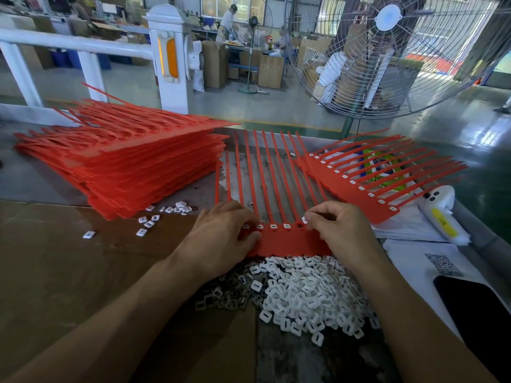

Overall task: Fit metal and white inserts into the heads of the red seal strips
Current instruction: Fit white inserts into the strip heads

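Red plastic seal-strip comb (287, 241) lying flat on the bench. Left hand (221, 230), fingers curled, presses its heads; right hand (336, 226) pinches a white square insert (305, 219) at a head. Heaped white inserts (312, 297) and grey metal clips (224, 294) lie just below.

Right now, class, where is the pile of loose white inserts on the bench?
In the head view, the pile of white inserts lies at centre, just below the red seal sheet being worked, between the forearms, with the metal inserts at its left.

Head camera looks forward and down, close over the worktable (83, 272).
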The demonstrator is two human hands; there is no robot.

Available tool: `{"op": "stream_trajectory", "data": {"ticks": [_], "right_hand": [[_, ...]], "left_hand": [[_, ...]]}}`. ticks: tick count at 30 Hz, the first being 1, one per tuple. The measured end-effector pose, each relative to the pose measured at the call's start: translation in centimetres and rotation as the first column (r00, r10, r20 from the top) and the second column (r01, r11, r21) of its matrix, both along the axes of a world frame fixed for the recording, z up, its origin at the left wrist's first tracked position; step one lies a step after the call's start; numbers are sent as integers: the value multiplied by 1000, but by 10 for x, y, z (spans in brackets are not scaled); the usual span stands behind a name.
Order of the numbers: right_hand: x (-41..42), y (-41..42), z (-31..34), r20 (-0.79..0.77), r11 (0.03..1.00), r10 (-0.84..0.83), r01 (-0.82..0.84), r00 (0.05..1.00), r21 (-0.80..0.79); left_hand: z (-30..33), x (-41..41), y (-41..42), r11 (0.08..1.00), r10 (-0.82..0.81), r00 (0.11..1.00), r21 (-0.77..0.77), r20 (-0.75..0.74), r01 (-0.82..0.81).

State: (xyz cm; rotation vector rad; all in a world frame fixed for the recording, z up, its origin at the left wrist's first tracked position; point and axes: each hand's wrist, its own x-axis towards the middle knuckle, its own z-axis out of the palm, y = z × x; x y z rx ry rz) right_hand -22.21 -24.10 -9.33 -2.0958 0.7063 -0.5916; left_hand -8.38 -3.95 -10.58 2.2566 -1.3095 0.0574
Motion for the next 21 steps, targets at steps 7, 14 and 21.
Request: {"op": "stream_trajectory", "data": {"ticks": [7,14,21], "right_hand": [[-1,-2,1,-18,1000,-4,4,1000,16],[4,-2,-1,-117,999,11,-14,993,-33],[9,-2,-2,-133,998,5,-13,991,-62]], "left_hand": [[0,0,0,1000,-3,1000,6,8,2],[0,0,0,1000,-2,1000,12,10,2],[1,-1,0,1000,-2,1000,15,3,2]]}}
